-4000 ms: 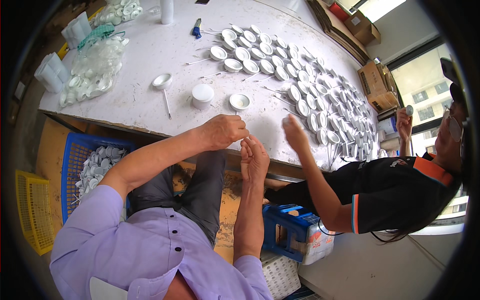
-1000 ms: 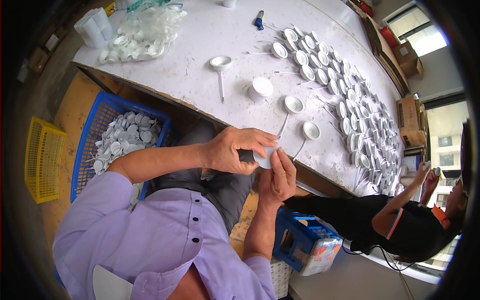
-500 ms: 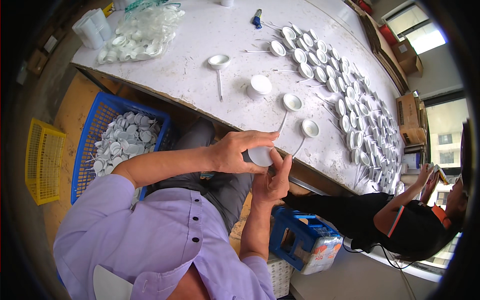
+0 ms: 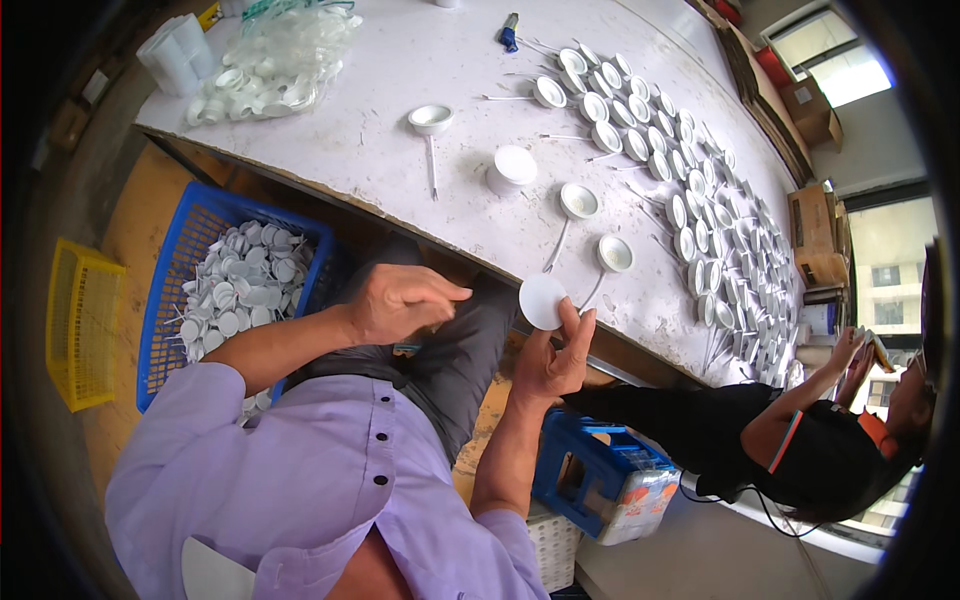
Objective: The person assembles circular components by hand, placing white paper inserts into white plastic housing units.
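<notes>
My right hand point(image 4: 556, 358) pinches a thin, white round disc point(image 4: 541, 302) near the table's front edge, with its flat face toward me. My left hand point(image 4: 402, 303) is apart from it, over my lap, open with loosely bent fingers and nothing visible in them. Just beyond the disc, two small white round lamp-like fittings with wire tails, a nearer fitting point(image 4: 615, 253) and a farther fitting point(image 4: 578, 202), lie on the table point(image 4: 370, 160). A short stack of white discs point(image 4: 513, 168) stands behind them. Another fitting point(image 4: 431, 120) lies farther left, its wire toward me.
Many similar fittings point(image 4: 690, 200) cover the table's right side. At the back left sit a clear bag of white parts point(image 4: 275, 70) and a blue-handled tool point(image 4: 509, 35). A blue basket point(image 4: 160, 300) of white pieces stands left, a blue stool point(image 4: 600, 480) right, near a person in black point(image 4: 800, 440).
My left hand has let go of the disc and moved left, away from it. My right hand keeps hold of the disc, which now shows its full face.
</notes>
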`<state>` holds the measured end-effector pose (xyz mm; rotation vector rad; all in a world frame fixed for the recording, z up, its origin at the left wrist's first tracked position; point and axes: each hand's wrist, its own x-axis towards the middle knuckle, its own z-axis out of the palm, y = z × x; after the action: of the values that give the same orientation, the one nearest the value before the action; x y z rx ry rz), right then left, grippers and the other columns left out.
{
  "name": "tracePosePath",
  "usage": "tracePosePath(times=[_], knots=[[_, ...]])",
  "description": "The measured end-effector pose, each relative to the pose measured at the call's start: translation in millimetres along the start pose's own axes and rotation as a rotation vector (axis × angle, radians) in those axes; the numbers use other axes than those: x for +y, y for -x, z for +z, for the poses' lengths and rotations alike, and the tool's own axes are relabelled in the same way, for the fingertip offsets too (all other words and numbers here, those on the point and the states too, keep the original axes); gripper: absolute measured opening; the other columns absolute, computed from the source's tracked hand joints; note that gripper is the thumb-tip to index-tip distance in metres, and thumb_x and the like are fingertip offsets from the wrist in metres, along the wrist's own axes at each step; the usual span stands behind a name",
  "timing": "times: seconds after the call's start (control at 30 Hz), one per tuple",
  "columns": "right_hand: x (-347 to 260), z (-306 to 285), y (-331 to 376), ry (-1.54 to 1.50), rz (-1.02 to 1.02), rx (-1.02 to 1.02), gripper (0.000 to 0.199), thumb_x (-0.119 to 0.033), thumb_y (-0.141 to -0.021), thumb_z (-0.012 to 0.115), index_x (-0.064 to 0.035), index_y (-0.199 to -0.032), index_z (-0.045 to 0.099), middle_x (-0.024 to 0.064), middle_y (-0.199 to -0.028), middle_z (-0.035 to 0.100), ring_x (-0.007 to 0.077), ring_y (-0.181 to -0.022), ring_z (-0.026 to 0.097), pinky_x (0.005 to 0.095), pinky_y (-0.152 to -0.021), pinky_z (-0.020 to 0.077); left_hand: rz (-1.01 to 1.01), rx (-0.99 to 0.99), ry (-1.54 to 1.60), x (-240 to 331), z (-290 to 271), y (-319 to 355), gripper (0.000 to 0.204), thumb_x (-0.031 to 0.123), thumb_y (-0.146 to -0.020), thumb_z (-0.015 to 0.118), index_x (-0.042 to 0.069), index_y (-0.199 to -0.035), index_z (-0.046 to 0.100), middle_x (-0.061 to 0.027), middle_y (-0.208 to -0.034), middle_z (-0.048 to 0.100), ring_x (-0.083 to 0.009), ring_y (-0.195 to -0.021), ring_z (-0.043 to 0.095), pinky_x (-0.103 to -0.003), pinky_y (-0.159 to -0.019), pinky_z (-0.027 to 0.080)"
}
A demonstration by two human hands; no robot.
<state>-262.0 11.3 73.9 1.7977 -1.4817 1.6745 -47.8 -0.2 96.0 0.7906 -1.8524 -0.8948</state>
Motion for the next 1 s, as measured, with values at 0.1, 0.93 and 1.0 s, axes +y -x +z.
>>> tracePosePath(times=[0.1,0.93,1.0], knots=[[-16.4,-1.9,-6.2,-0.291,0.681,-0.073,0.018,-0.002,-0.079,0.063,0.0043,-0.095,0.061,0.0111,-0.078,0.065,0.0163,-0.064,0.063,0.0254,-0.057,0.0509,-0.174,0.022,-0.060,-7.8,-13.4,7.4,0.018,0.014,-0.089,0.053,-0.001,-0.088,0.064,-0.0126,-0.088,0.066,-0.0194,-0.080,0.065,-0.028,-0.066,0.051],[-3.9,53.9,2.0,-0.888,1.358,-0.214,0.024,0.003,-0.081,0.059,0.0031,-0.104,0.056,0.0076,-0.080,0.061,0.0106,-0.059,0.056,0.0197,-0.051,0.0478,-0.852,0.341,-0.874,-179.8,-67.3,-129.7,0.084,0.049,-0.061,0.073,0.000,-0.123,0.044,-0.0217,-0.139,0.029,-0.0324,-0.132,0.022,-0.043,-0.107,0.020],[-4.5,53.4,3.9,-0.890,1.356,-0.220,0.024,0.002,-0.080,0.060,0.0029,-0.104,0.056,0.0074,-0.080,0.061,0.0106,-0.059,0.056,0.0199,-0.051,0.0480,-0.662,0.515,-0.618,-172.4,-71.1,-118.8,0.084,0.039,-0.060,0.077,0.000,-0.125,0.040,-0.0208,-0.133,0.039,-0.0301,-0.124,0.037,-0.039,-0.102,0.032]])
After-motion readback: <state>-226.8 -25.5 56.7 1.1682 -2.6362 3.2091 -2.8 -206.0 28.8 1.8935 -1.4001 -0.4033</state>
